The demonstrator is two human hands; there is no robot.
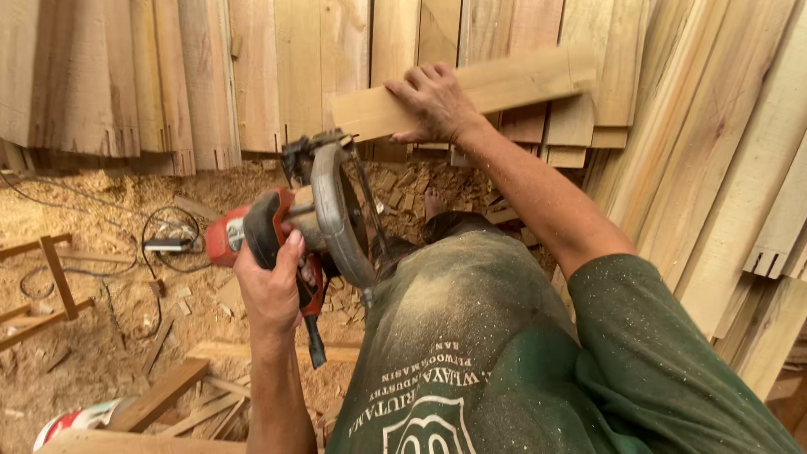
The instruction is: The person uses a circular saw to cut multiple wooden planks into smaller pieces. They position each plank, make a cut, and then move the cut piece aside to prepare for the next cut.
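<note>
While the left hand [273, 286] wraps fully closed around the handle of a red and black circular saw [307, 223], the right hand [437, 102] reaches up and forward and lies on a short pale wooden board [504, 84], its fingers curled over the upper edge and the thumb under the lower edge, so the board is gripped and held level in the air. Taking the saw as the landmark, the board sits above it and to its right, apart from the grey metal blade guard [336, 210], which faces the board's near end. A black cord [315, 340] hangs down from the saw's handle below the left hand. Behind the saw and above it, a row of upright pale planks [168, 76] leans against the wall, and more long planks [723, 168] slant up far to the right of the saw, beyond the right forearm. Below and behind the saw the floor is covered with sawdust and wood offcuts [403, 185]. Left of the saw, on that floor, lie loops of dark cable [160, 244] and a small wooden frame [50, 286] of thin battens. Below the saw and to its left lie loose wooden strips [168, 391], and a red and white container [76, 420] shows at the lower left. The person's green, dust-speckled shirt [504, 353] fills the space to the lower right of the saw
</note>
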